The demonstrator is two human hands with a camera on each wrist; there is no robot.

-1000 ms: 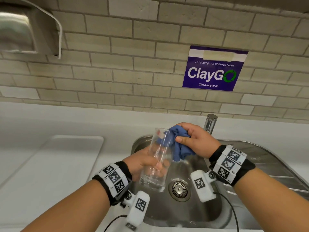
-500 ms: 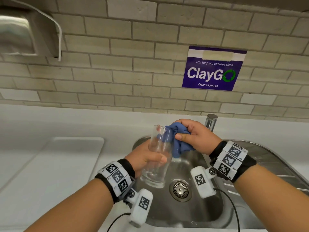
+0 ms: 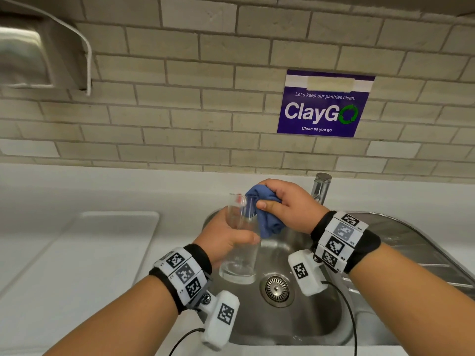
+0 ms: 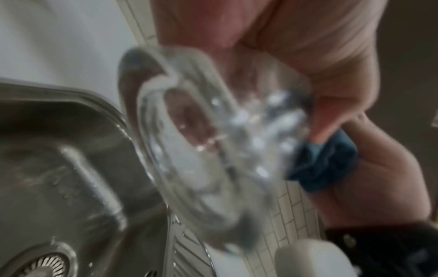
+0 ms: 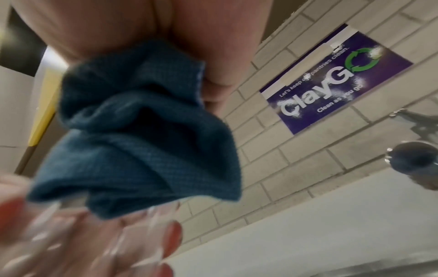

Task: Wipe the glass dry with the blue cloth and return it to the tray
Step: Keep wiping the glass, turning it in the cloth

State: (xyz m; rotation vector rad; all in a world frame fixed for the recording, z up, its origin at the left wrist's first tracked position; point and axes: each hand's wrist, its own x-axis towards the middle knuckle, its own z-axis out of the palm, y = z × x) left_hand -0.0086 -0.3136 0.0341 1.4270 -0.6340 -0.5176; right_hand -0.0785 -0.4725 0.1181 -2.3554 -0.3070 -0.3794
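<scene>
A tall clear glass (image 3: 240,242) is held upright over the steel sink (image 3: 321,325). My left hand (image 3: 226,240) grips it round the middle, thumb across the front. My right hand (image 3: 288,204) holds a bunched blue cloth (image 3: 267,217) against the glass's rim, and part of the cloth shows through the glass wall. From the left wrist the glass (image 4: 213,135) appears base-on, beaded with drops, and the blue cloth (image 4: 324,165) sits behind it. The right wrist view is filled by the cloth (image 5: 142,135) hanging from my palm above the blurred glass (image 5: 78,243). A white tray (image 3: 84,258) lies on the counter at left.
The tap (image 3: 320,188) stands just behind my right hand. The drain strainer (image 3: 277,289) sits in the sink floor under the glass. A ribbed draining board (image 3: 416,253) runs to the right. A purple sign (image 3: 323,104) hangs on the tiled wall, a steel dispenser (image 3: 33,50) top left.
Both hands have risen slightly with the glass. My right hand has worked the cloth up from the glass's side onto its rim. The left grip is unchanged.
</scene>
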